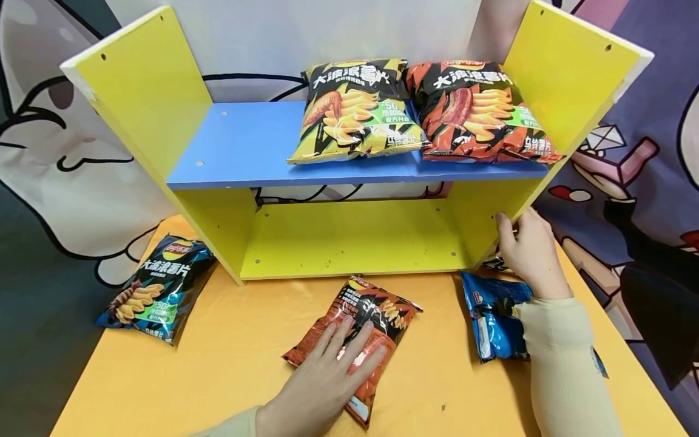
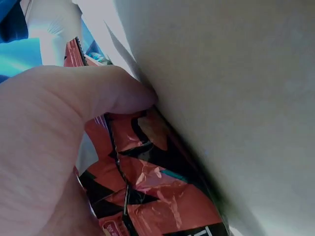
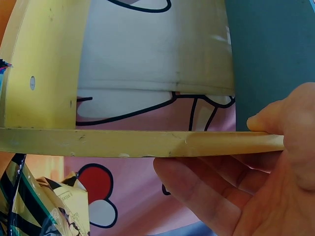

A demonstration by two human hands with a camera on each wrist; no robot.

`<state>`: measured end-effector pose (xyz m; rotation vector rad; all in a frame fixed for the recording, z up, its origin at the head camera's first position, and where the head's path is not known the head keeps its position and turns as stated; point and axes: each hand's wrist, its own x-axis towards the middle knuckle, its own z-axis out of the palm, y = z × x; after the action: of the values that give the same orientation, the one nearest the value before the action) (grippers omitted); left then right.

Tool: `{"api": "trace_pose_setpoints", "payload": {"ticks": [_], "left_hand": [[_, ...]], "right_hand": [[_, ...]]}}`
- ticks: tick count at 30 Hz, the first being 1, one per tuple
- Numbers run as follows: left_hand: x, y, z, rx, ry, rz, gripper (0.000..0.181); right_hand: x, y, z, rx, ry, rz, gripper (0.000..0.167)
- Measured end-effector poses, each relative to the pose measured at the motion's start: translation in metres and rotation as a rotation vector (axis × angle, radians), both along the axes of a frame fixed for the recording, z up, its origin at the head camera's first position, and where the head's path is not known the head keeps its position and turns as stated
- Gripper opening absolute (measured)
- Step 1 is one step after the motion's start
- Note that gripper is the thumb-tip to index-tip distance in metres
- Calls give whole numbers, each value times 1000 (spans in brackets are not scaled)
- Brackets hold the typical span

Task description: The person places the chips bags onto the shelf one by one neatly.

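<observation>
My left hand [image 1: 322,376] lies over a red chip bag [image 1: 401,309] on the table, its visible fingers spread and fairly straight across the front. In the left wrist view the thumb [image 2: 108,91] reaches along this bag's edge. My right hand [image 1: 532,252] grips the front edge of the right side panel of a yellow-and-blue shelf [image 1: 349,243]. The right wrist view shows that panel edge [image 3: 147,143] between thumb and fingers. Below this hand lie a blue chip bag [image 1: 494,309] and a mostly hidden, black-and-yellow patterned bag [image 3: 39,201].
On the shelf's blue board [image 1: 240,139] stand a yellow chip bag [image 1: 357,112] and a red-and-black chip bag [image 1: 477,112], side by side. A dark blue chip bag [image 1: 161,288] lies left of the shelf. Orange cloth [image 1: 218,376] covers the table; printed curtains [image 1: 671,200] hang around it.
</observation>
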<state>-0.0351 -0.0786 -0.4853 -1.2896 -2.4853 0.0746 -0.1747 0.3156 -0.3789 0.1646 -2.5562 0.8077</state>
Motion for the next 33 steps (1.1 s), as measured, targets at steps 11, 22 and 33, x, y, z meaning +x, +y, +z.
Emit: {"api": "trace_pose_setpoints", "payload": {"ticks": [11, 22, 33], "left_hand": [[-4, 7, 5, -30, 107, -26, 69], [-8, 2, 10, 12, 74, -101, 52], [-15, 1, 13, 135, 105, -144, 37]], "right_hand": [[-2, -1, 2, -5, 4, -1, 40], [0, -1, 1, -5, -10, -3, 42], [0, -1, 1, -6, 5, 1, 41]]}}
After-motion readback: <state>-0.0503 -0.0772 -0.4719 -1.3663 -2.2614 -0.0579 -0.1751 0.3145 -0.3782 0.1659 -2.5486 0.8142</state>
